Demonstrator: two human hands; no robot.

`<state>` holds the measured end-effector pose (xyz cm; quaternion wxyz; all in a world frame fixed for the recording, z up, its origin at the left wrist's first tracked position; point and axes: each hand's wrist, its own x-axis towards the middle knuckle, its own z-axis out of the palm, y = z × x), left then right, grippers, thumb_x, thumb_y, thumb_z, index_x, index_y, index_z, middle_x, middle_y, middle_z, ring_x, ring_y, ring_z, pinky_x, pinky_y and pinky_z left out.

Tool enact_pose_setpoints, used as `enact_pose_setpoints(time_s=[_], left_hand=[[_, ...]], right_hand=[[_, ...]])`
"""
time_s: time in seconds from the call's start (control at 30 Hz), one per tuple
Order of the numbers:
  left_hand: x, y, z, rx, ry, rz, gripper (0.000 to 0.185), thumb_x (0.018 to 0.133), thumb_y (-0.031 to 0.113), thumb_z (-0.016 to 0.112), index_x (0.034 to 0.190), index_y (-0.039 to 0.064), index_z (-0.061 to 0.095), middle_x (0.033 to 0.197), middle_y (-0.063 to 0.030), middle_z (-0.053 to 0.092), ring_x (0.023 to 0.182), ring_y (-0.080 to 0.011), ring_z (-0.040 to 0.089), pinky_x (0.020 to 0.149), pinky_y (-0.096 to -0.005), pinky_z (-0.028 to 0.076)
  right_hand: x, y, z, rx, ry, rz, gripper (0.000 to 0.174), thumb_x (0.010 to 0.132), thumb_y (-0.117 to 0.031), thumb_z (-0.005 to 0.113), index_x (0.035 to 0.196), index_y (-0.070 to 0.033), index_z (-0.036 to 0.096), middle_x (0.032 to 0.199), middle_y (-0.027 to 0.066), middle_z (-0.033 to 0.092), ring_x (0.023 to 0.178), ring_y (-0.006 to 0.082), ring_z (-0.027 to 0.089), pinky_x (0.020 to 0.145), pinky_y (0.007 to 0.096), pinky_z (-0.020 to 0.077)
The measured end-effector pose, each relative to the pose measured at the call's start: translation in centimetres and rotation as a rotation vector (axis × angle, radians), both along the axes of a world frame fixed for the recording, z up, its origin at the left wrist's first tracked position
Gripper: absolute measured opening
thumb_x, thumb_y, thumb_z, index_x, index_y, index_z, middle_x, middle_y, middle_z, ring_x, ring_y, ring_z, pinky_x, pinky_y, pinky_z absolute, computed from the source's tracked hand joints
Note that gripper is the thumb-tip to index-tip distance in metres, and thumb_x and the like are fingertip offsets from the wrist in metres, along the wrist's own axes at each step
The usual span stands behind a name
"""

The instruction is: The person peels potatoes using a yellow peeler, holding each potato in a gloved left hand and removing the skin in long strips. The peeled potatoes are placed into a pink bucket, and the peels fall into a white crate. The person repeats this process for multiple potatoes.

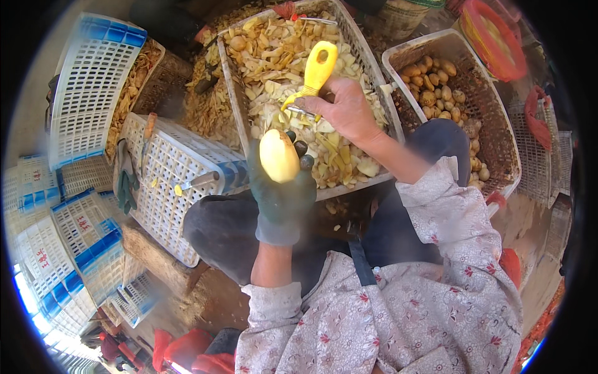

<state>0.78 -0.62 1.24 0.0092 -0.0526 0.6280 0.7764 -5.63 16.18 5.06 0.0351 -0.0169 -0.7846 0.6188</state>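
A peeled, pale yellow potato (279, 156) rests in my left hand (282, 191), which wears a dark green coated glove with the fingers curled round the potato's far side. Above and to the right of it, my right hand (348, 110) is bare and grips a yellow-handled peeler (319, 70) near its metal blade; the handle points up and away. The blade is apart from the potato. Beneath both hands lies a large white plastic crate (232, 100) full of potato peelings (275, 51), with a whole potato (238, 43) among them.
At right, a dirty crate (507, 126) holds unpeeled potatoes (439, 96). An upturned white crate (163, 163) at left bears a knife (198, 181), another wooden-handled tool (149, 128) and a green glove (126, 182). More crates (88, 229) stand far left. A red basin (495, 42) is at upper right.
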Motion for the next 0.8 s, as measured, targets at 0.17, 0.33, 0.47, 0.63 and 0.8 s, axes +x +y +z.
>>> enact_pose_setpoints(time_s=[0.17,0.33,0.47,0.63,0.8], left_hand=[[0.2,0.2,0.3,-0.046,0.021,-0.011,0.042,0.098,0.039,0.056,0.120,0.004,0.060,0.111,-0.0099,0.065,0.096,-0.0209,0.061,0.078,-0.0292,0.053],[0.1,0.4,0.3,-0.091,0.039,-0.029,0.045,0.097,0.042,0.056,0.120,0.003,0.060,0.111,-0.0106,0.065,0.095,-0.0212,0.061,0.075,-0.0283,0.053],[0.1,0.4,0.8,-0.119,0.061,-0.031,0.048,0.096,0.044,0.056,0.120,0.002,0.060,0.111,-0.0111,0.064,0.094,-0.0214,0.061,0.073,-0.0275,0.053],[0.1,0.3,0.8,-0.136,0.067,-0.033,0.052,0.096,0.047,0.057,0.120,0.001,0.060,0.111,-0.0118,0.064,0.093,-0.0217,0.061,0.071,-0.0266,0.053],[0.3,0.5,0.8,-0.119,0.071,-0.043,0.051,0.095,0.045,0.059,0.122,0.002,0.059,0.112,-0.0123,0.064,0.093,-0.0218,0.062,0.070,-0.0266,0.053]], right_hand=[[1.9,-0.5,0.9,-0.470,-0.107,0.125,0.028,0.085,-0.016,0.079,0.103,0.003,0.071,0.085,0.0078,0.072,0.070,0.0076,0.061,0.063,0.0231,0.0477],[2.8,-1.7,-0.1,-0.533,-0.084,0.192,0.026,0.084,-0.014,0.079,0.102,0.004,0.072,0.088,0.0058,0.072,0.075,0.0075,0.062,0.067,0.0249,0.0505],[0.8,-1.1,-2.4,-0.149,-0.100,0.089,0.028,0.083,-0.017,0.081,0.103,0.000,0.072,0.086,0.0065,0.072,0.072,0.0095,0.061,0.065,0.0264,0.0491],[-0.1,-1.1,-1.6,0.097,-0.057,-0.051,0.022,0.084,-0.015,0.079,0.101,-0.003,0.074,0.086,0.0041,0.072,0.075,0.0102,0.061,0.068,0.0288,0.0476],[0.7,-1.3,-1.8,-0.365,-0.045,-0.064,0.025,0.083,-0.018,0.079,0.097,0.001,0.074,0.081,0.0032,0.071,0.069,0.0076,0.058,0.065,0.0263,0.0476]])
